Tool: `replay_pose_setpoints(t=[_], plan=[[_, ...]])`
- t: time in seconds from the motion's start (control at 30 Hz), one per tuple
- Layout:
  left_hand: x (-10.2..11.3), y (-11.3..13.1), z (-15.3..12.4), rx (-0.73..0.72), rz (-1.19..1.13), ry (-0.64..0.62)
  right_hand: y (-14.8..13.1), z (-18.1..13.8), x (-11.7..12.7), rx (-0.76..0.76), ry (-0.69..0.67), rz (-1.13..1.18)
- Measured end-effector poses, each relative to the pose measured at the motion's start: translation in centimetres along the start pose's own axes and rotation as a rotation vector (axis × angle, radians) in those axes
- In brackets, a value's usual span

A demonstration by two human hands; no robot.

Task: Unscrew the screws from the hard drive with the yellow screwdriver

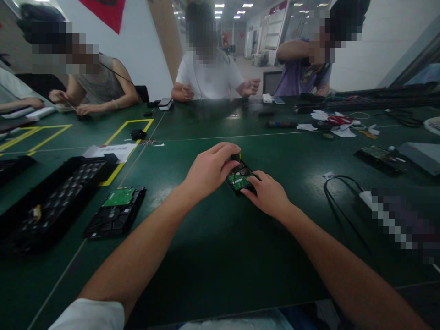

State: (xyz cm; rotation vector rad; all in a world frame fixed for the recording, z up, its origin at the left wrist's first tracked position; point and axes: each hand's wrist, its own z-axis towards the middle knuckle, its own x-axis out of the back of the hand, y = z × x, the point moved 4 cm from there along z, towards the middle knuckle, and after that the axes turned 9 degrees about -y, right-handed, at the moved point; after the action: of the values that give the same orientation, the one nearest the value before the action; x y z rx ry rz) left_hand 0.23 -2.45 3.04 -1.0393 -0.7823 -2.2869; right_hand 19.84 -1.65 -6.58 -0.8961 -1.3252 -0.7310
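Observation:
A hard drive point(237, 182) with a green circuit board lies on the dark green table, directly before me. My right hand point(270, 192) grips its near right edge, thumb in front and fingers over the board's side. Above the drive, my left hand point(213, 166) pinches the dark handle of a screwdriver point(236, 157) with a yellow band. The tool stands roughly upright over the drive; whether its tip sits in a screw is too small to tell. A larger hard drive point(115, 213), green board facing up, rests on the table left of my left forearm.
A long black tray point(85, 172) lies at left beside white paper point(118, 151) and yellow tape. To the right are a cable point(338, 206), another circuit-board device point(381, 159) and a grey box point(421, 156). Several people sit across the table point(192, 256).

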Motion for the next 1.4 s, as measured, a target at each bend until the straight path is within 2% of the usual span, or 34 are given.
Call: replay_pose_setpoints(t=[0.23,0.43,0.67,0.83,1.17,1.4], plan=[[-0.1,-0.5,0.0,0.161,-0.213,0.057,0.0,-0.1,0.1,0.001,0.007,0.016],[-0.3,-1.1,-0.1,0.182,-0.245,0.044,0.0,-0.1,0.0,-0.002,0.011,0.016],[0.3,0.1,0.2,0.056,-0.109,-0.021,0.1,-0.2,-0.1,-0.005,0.02,0.023],[0.7,0.0,0.3,0.06,-0.005,0.0,0.1,-0.2,0.0,-0.012,0.004,0.036],[0.8,0.1,0.2,0.01,-0.174,-0.07,0.0,-0.2,0.3,-0.005,0.002,0.023],[0.9,0.6,0.3,-0.039,-0.274,-0.04,0.1,-0.2,0.2,0.0,-0.001,0.033]])
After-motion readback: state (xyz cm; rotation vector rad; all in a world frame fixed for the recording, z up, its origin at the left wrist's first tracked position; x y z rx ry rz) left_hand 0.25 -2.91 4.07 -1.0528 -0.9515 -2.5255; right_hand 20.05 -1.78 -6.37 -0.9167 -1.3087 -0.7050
